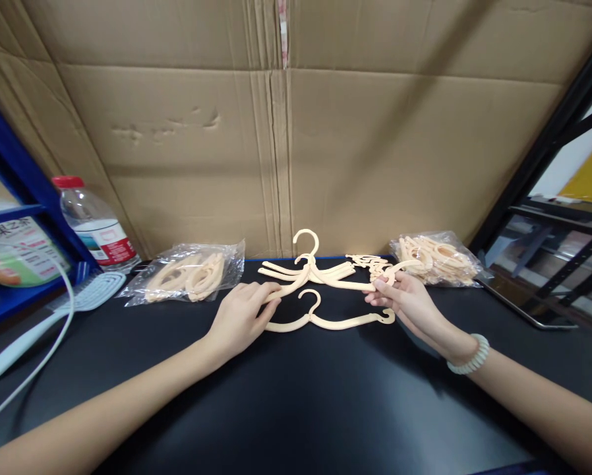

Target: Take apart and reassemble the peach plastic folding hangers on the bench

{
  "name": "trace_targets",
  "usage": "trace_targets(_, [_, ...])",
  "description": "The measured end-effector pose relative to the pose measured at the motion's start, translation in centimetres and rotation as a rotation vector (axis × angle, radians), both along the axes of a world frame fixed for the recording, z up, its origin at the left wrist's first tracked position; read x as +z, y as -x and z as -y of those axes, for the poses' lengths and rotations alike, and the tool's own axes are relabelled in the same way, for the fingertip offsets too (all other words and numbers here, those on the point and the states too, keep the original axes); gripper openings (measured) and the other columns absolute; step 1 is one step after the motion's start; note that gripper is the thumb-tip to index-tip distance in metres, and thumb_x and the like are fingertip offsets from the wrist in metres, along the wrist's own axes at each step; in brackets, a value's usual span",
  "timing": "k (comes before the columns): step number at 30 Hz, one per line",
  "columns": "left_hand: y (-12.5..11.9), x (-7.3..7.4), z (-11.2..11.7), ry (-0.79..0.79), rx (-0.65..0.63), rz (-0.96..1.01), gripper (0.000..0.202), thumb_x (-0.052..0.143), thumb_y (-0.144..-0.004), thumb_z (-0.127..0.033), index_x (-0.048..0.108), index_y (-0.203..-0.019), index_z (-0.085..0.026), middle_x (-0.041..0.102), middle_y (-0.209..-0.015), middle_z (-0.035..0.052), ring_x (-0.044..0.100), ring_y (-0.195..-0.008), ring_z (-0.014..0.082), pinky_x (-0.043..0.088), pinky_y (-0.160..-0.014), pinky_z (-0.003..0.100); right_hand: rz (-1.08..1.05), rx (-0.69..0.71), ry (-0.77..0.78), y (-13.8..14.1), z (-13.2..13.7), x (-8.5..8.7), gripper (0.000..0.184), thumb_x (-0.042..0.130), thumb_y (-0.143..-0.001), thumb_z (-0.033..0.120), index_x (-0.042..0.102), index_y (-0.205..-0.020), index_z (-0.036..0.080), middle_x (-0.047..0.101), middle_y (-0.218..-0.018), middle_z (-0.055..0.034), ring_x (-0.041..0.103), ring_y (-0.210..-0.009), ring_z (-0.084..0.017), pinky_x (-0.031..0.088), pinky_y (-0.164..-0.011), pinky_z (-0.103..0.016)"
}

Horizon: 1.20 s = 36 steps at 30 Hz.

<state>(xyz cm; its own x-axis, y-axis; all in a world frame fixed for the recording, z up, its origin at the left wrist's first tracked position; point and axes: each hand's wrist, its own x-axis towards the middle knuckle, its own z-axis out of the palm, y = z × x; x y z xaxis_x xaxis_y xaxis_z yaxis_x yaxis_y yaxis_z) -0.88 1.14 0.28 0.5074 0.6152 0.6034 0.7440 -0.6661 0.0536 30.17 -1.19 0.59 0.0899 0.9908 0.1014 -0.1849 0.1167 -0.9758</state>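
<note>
gripping hanger by both ends, left hand and right hand; bare tabletop nearer

On the black table, the left hand pinches one end of a cream hanger while the right hand pinches its other end. A second hanger lies flat between the wrists. Bagged hangers sit left, another bag right, and a water bottle stands beside the cardboard.
</note>
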Motion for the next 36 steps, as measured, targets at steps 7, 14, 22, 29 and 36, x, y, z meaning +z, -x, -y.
trace_targets(7, [0.5, 2.7, 0.9, -0.020, 0.069, -0.253, 0.024, 0.036, -0.094, -0.028, 0.057, -0.093, -0.018, 0.066, -0.074, 0.0056, 0.061, -0.067, 0.0223, 0.042, -0.069, 0.034, -0.049, 0.112, -0.035, -1.0, 0.0, 0.9, 0.024, 0.078, -0.071, 0.036, 0.066, -0.083, 0.020, 0.064, -0.090, -0.0017, 0.059, -0.073, -0.012, 0.050, -0.058, -0.022])
trace_targets(14, [0.9, 5.1, 1.5, 0.147, 0.184, -0.486, 0.020, 0.033, -0.095, -0.024, 0.052, -0.091, -0.017, 0.063, -0.078, 0.0060, 0.061, -0.069, 0.0246, 0.038, -0.060, 0.032, -0.027, 0.211, -0.004, -4.0, -1.5, 1.5, 0.023, 0.076, -0.072, 0.038, 0.073, -0.085, 0.019, 0.061, -0.080, -0.0020, 0.055, -0.070, -0.011, 0.049, -0.057, -0.021])
trace_targets(22, [1.6, 6.0, 2.2, 0.273, 0.027, -0.571, 0.019, 0.039, -0.093, -0.022, 0.050, -0.078, -0.019, 0.059, -0.080, 0.0051, 0.058, -0.066, 0.0203, 0.037, -0.057, 0.029, 0.525, 0.291, -0.054, -7.2, -2.1, 2.8, 0.021, 0.079, -0.069, 0.037, 0.073, -0.080, 0.020, 0.067, -0.077, -0.0027, 0.058, -0.064, -0.012, 0.049, -0.060, -0.026])
trace_targets(29, [0.6, 5.8, 3.6, 0.373, -0.027, -0.699, 0.012, 0.048, -0.090, -0.013, 0.051, -0.080, -0.019, 0.061, -0.085, 0.0052, 0.060, -0.075, 0.0207, 0.041, -0.062, 0.029, 0.931, 0.590, -0.081, -7.9, -2.2, 3.2, 0.030, 0.073, -0.074, 0.047, 0.070, -0.079, 0.017, 0.067, -0.074, -0.0032, 0.059, -0.065, -0.015, 0.045, -0.060, -0.028])
trace_targets(36, [0.6, 5.3, 3.5, 0.423, -0.058, -0.657, 0.019, 0.045, -0.084, -0.002, 0.050, -0.075, -0.018, 0.058, -0.083, 0.0042, 0.059, -0.072, 0.0192, 0.040, -0.060, 0.028, 1.179, 0.632, -0.218, -7.7, -2.6, 2.7, 0.033, 0.068, -0.077, 0.051, 0.072, -0.079, 0.019, 0.066, -0.081, -0.0044, 0.058, -0.077, -0.018, 0.042, -0.072, -0.032])
